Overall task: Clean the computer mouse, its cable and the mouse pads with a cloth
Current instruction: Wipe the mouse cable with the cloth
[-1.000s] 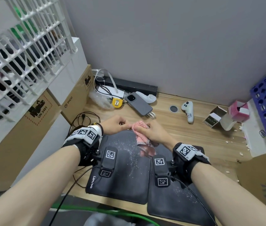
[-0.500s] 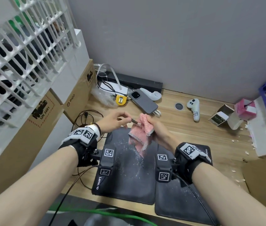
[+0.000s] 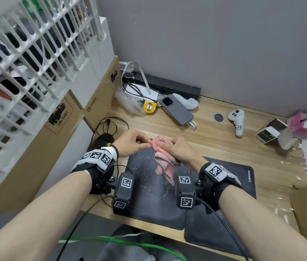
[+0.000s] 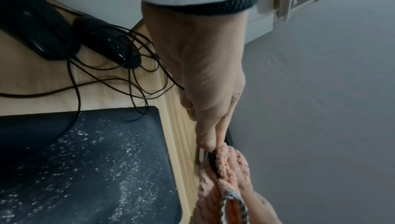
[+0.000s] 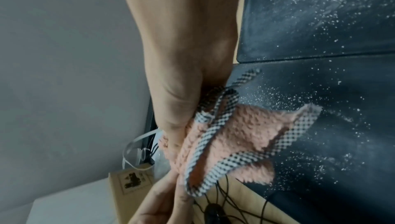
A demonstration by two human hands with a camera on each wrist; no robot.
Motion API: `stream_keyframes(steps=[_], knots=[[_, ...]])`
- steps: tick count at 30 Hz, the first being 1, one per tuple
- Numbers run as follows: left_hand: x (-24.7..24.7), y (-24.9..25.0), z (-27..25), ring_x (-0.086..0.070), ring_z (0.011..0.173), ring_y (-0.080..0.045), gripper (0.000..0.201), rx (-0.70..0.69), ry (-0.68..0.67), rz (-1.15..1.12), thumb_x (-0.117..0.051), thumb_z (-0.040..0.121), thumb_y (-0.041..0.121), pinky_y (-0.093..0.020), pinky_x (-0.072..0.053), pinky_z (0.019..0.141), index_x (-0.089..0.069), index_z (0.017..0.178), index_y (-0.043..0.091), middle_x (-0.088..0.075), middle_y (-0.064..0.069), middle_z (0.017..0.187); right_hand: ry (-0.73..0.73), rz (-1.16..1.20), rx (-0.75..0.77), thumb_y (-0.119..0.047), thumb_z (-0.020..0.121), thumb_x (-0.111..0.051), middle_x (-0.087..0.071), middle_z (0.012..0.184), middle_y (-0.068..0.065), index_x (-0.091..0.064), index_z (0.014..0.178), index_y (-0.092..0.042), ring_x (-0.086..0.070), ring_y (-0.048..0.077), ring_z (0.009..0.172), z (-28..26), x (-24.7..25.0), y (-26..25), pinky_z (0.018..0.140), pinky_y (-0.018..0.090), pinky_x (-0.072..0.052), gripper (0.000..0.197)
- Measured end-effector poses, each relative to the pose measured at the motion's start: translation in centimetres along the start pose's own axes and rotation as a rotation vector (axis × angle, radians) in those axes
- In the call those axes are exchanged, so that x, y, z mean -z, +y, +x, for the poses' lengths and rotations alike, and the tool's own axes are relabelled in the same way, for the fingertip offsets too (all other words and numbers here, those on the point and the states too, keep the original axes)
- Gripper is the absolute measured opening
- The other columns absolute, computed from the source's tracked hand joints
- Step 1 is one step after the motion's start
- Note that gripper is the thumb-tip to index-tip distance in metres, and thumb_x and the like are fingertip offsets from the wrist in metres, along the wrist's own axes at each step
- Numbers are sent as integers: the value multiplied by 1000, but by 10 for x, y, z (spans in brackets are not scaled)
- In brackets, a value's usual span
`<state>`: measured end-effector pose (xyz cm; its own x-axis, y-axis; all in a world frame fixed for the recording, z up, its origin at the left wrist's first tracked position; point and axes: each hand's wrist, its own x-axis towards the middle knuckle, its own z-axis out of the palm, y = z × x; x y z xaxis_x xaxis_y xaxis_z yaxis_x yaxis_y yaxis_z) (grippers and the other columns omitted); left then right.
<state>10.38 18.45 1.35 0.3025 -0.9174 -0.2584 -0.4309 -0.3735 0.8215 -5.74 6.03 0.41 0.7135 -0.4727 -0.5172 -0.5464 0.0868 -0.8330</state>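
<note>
My right hand [image 3: 167,146] grips a bunched pink cloth [image 3: 163,153] with a checked border above the far edge of the left mouse pad [image 3: 149,196]. My left hand [image 3: 146,145] meets it and pinches a dark piece of the mouse cable [image 4: 212,160] that runs into the cloth folds. The black mouse [image 3: 105,138] lies on the desk to the left among its coiled cable [image 3: 109,125]. Both black pads, the right mouse pad [image 3: 229,187] carrying a Lenovo label, are speckled with white dust. In the right wrist view the cloth [image 5: 241,131] hangs from my right hand [image 5: 175,136].
Cardboard boxes [image 3: 100,102] and a white crate [image 3: 26,44] wall off the left. At the back lie a grey phone [image 3: 177,110], a yellow tape measure [image 3: 150,107] and two white controllers [image 3: 237,121]. Small cartons [image 3: 273,132] and white crumbs sit at the right.
Half a second ago my hands were apart with a short stretch of cable showing between them. They have come together again, and my left fingertips now touch the cloth.
</note>
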Motion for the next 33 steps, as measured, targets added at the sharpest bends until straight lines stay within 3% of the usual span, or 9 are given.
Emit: stream_keyframes(steps=[6,12,15,18,21,23,27,30,33], knots=[[21,-24,-11,-57,66,7,9,112,177,95,-71,84,13,-10,-40,67,-74,85,21,-68,13,77,204,-147,-75,-50,81,-69,-73,78,13,-70,77,-1,-62,20,67,5,7,26,66,36,-50,49],[53,-80,-9,-44,122,-32,29,465,562,413,-52,93,14,-39,-34,104,-65,118,21,-59,-10,129,264,-65,-185,-47,88,-60,-70,77,10,-68,79,1,-63,23,74,3,23,67,82,43,-53,49],[45,-71,-3,-26,135,-31,49,445,498,474,-48,90,7,-41,-21,112,-48,139,17,-40,-7,147,222,-3,-212,-45,90,-58,-73,86,11,-69,85,-1,-66,24,81,2,15,71,85,40,-52,45],[22,-60,1,-47,120,-26,53,223,378,396,-46,82,-5,-36,-35,106,-56,129,15,-57,-7,130,204,29,-218,-49,87,-58,-73,92,18,-68,90,1,-68,24,83,4,10,72,85,38,-52,51],[-12,-53,-1,-64,91,-22,35,219,-55,165,-44,88,-4,-38,-53,85,-63,104,21,-67,5,98,194,53,-236,-48,90,-56,-72,93,21,-65,95,7,-63,21,76,5,7,74,81,38,-52,56],[-34,-54,-4,-62,92,-17,22,250,-332,265,-45,94,7,-28,-48,84,-59,95,25,-66,5,99,185,83,-255,-38,96,-53,-71,87,15,-66,95,5,-63,22,77,3,5,76,78,35,-51,45],[-45,-78,-11,-57,100,-26,5,447,-326,367,-49,90,12,-23,-37,76,-50,95,12,-61,-12,104,143,197,-307,-24,100,-49,-68,82,9,-64,87,-6,-63,23,77,-2,4,83,78,34,-49,27],[-36,-101,-18,-60,99,-30,48,630,-339,353,-47,76,28,-29,-47,84,-50,116,2,-62,-14,105,124,217,-336,-21,100,-48,-69,86,11,-63,89,-7,-64,23,78,-2,2,89,80,37,-51,22],[-29,-106,-23,-60,102,-33,38,696,-261,401,-45,88,17,-30,-46,83,-51,121,-1,-62,-19,110,115,207,-341,-21,99,-48,-70,89,12,-64,92,-7,-65,24,80,0,-1,93,84,39,-52,22]])
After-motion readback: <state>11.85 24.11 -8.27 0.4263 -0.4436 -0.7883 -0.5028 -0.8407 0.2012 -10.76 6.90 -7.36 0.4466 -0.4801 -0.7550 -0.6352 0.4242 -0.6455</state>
